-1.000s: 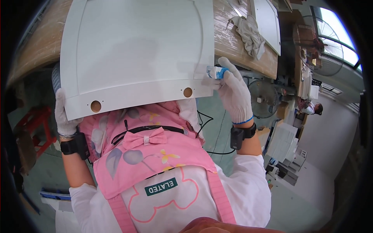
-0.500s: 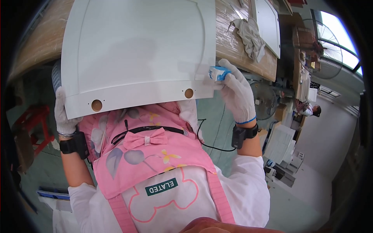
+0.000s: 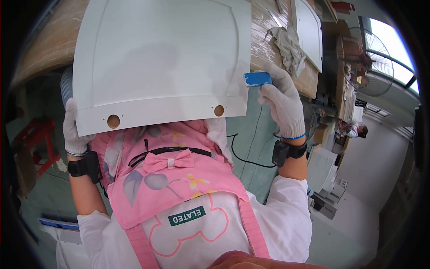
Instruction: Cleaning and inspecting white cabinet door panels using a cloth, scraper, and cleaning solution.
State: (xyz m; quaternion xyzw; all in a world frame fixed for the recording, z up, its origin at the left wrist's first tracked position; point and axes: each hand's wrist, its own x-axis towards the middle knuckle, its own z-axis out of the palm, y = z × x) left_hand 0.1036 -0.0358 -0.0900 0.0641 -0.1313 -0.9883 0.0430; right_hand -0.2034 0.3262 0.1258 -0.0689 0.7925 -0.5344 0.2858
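A white cabinet door panel (image 3: 165, 58) with a routed frame and two round hinge holes lies in front of me, its near end jutting over the table's edge. My left hand (image 3: 74, 127), in a white knit glove, grips the panel at its near left corner; some fingers are hidden beneath it. By the right edge, my gloved right hand (image 3: 283, 98) pinches a small blue block (image 3: 257, 79) with a whitish underside between thumb and fingers. The block's blue face is turned up, and its left end is close to the panel's edge; I cannot tell whether they touch.
The table (image 3: 264, 49) is wrapped in clear film. A crumpled grey cloth (image 3: 289, 49) lies there beside another white panel (image 3: 308, 29). A red stool (image 3: 38, 150) stands at left. Fans (image 3: 371, 62) and a distant person (image 3: 356, 129) are at right. A black cable (image 3: 248, 169) runs by my right wrist.
My right hand has moved outward to the right with the block and turned it, so its blue face shows. The panel has shifted slightly to the right; my left hand keeps its grip.
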